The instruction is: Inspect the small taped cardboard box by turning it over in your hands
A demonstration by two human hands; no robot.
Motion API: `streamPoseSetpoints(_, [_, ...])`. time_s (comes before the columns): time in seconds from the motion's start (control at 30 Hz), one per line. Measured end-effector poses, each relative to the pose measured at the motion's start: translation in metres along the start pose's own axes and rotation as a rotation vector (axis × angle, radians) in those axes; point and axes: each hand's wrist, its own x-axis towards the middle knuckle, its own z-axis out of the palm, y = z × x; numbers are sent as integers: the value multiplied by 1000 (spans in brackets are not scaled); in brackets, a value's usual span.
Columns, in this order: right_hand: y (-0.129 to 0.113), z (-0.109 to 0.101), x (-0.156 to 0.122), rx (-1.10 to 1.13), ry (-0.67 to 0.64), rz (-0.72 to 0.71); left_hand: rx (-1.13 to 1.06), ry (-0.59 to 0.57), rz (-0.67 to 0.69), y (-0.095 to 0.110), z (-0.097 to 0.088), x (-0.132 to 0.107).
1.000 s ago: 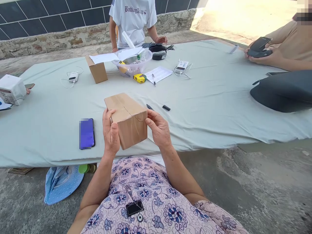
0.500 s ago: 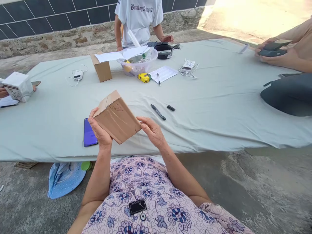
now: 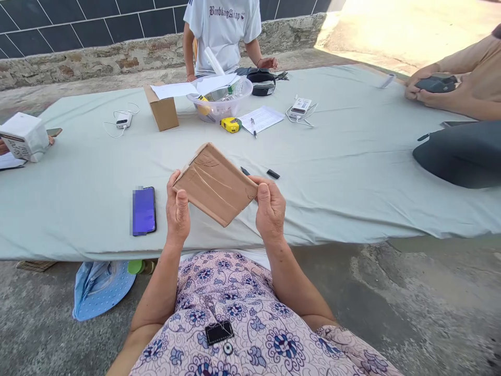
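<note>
A brown cardboard box [image 3: 215, 183], sealed with clear tape, is held tilted above the near edge of a pale green mat [image 3: 344, 172]. My left hand [image 3: 178, 211] grips its left side, thumb on the taped face. My right hand [image 3: 270, 209] grips its right corner. Just behind the box lie a black marker [image 3: 245, 171], mostly hidden, and its cap [image 3: 273, 174]. A phone [image 3: 144, 210] with a purple screen lies on the mat to the left of my left hand.
Farther back stand a second cardboard box [image 3: 162, 109], a clear bowl [image 3: 219, 99], a yellow tape measure [image 3: 230, 124], papers and power banks. A person in a white shirt [image 3: 223, 26] sits opposite. Another person's hands [image 3: 426, 89] hold a dark object at right. A blue hat [image 3: 99, 287] lies on the concrete.
I have turned the box in my hands so its broad taped face now points at me. My right hand closed onto its right corner, and the box now covers most of the marker.
</note>
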Motion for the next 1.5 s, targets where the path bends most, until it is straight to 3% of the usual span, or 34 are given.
streamPoseSetpoints(0.1, [-6,-3,4,41,116,50,35,-84,61,1,5,-4])
streamPoseSetpoints(0.37, [-19,-3,7,9,168,30,186,-140,253,-4,15,-9])
streamPoseSetpoints(0.47, [-22,-3,4,-28,127,-21,142,-159,166,-6,14,-7])
streamPoseSetpoints(0.63, [-23,3,-4,-144,-57,-146,-24,-124,-44,-5,13,-4])
streamPoseSetpoints(0.77, [-25,3,-7,-223,-161,-224,-39,-112,-63,0,11,-3])
streamPoseSetpoints(0.9, [-31,-1,-6,-262,-186,-198,-25,-120,-56,1,10,-3])
streamPoseSetpoints(1.23, [-34,-8,-3,-55,12,-85,-60,-252,69,-4,14,-7])
streamPoseSetpoints(1.5, [-30,-5,0,153,98,15,38,-211,206,-2,12,-6])
